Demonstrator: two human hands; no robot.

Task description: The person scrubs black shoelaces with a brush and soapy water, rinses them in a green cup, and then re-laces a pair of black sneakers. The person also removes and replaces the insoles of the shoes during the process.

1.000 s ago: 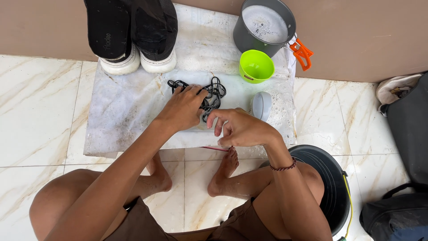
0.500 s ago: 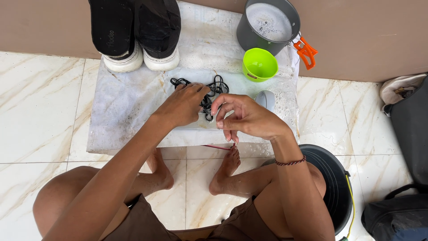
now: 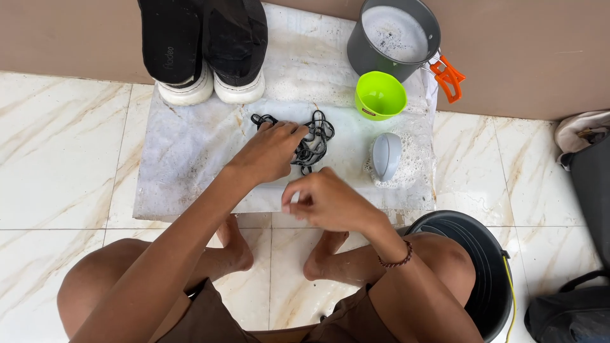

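Left hand: the left hand (image 3: 270, 152) lies palm down on the laces (image 3: 311, 141), fingers bent and pressing the near left part of the tangle; the thumb side is hidden, so a closed grasp cannot be confirmed.
Right hand: the right hand (image 3: 327, 202) is curled loosely, fingertips drawn together at its left side, just near of the laces; what they pinch, if anything, cannot be told.
Laces: a black tangle on the wet slab (image 3: 184, 159), at its middle, partly under the left fingers.
Slab: pale marble, soapy, set on the tiled floor (image 3: 57, 152) against the far wall.
Shoes: a black pair of shoes (image 3: 203, 51) with white soles stands at the far left of the slab, tops cut off by the frame edge.
Pot: a grey pot (image 3: 395, 38) of foamy water with an orange handle, far right on the slab.
Cup: a green cup (image 3: 380, 95) just near of the pot.
Brush: a grey brush (image 3: 386, 155) in suds, right of the laces, apart from both hands.
Bucket: a dark bucket (image 3: 489, 279) near right, partly hidden by the right knee.
Hidden: a bag at the right edge is cut off.
Change: the right hand has dropped nearer and left, off the laces; the left hand stays on them.
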